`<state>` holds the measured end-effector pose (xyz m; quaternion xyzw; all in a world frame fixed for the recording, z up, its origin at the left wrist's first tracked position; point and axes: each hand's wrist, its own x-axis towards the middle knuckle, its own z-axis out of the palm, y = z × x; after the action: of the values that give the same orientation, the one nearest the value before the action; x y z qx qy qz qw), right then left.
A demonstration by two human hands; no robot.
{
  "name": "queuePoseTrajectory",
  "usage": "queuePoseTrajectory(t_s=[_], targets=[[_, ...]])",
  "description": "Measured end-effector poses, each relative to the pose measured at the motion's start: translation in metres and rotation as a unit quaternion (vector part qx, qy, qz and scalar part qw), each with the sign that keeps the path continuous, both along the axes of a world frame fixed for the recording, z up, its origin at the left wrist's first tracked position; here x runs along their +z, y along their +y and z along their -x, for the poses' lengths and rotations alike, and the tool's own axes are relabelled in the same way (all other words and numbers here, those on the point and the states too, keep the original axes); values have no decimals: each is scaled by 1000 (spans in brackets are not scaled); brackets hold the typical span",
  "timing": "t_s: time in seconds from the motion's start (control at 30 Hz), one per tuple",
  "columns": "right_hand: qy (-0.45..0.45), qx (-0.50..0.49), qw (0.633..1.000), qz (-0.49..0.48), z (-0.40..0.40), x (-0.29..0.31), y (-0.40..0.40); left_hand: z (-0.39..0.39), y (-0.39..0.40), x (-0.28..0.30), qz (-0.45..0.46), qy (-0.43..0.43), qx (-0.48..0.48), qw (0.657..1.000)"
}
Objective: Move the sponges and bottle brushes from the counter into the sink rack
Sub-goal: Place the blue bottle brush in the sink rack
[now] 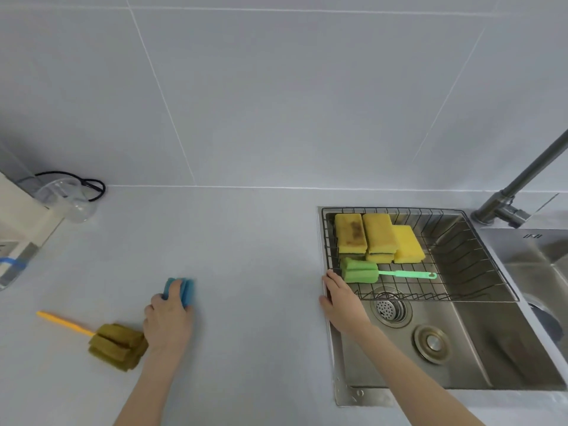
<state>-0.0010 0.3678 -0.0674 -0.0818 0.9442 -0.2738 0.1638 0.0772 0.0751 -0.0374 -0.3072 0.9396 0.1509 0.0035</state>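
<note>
My left hand [168, 318] is closed over a blue sponge [186, 289] lying on the grey counter. Just left of that hand lies a bottle brush with an olive foam head [118, 345] and an orange handle [63, 322]. The wire sink rack [461, 290] hangs across the back of the steel sink. It holds several yellow sponges [378, 233] and a green bottle brush [361, 271] with its handle pointing right. My right hand [341, 299] rests on the sink's left edge, fingers by the rack's front-left corner, holding nothing that I can see.
A grey faucet [510, 195] rises at the sink's back right. A clear plastic cup [69, 198] and a black cable [92, 182] sit at the counter's back left beside a white appliance [18, 229]. The sink has two drain openings below the rack.
</note>
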Motion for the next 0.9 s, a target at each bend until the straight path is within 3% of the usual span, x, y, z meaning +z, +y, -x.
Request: queuePoseTrajectory(t_s=[0.13,0.3,0.57,0.9], targets=[[-34,-12,998,44,3,4,2,14,14,10,-23,15,-47,998],[-71,-51,983,163,10,29,15,40,75,32,-74,86,-181,977],[-153,-151,868,448,32,73,61,85,200,60,-115,106,-358,920],[-107,-248,815,513,50,65,149,112,277,49,-123,142,-459,868]])
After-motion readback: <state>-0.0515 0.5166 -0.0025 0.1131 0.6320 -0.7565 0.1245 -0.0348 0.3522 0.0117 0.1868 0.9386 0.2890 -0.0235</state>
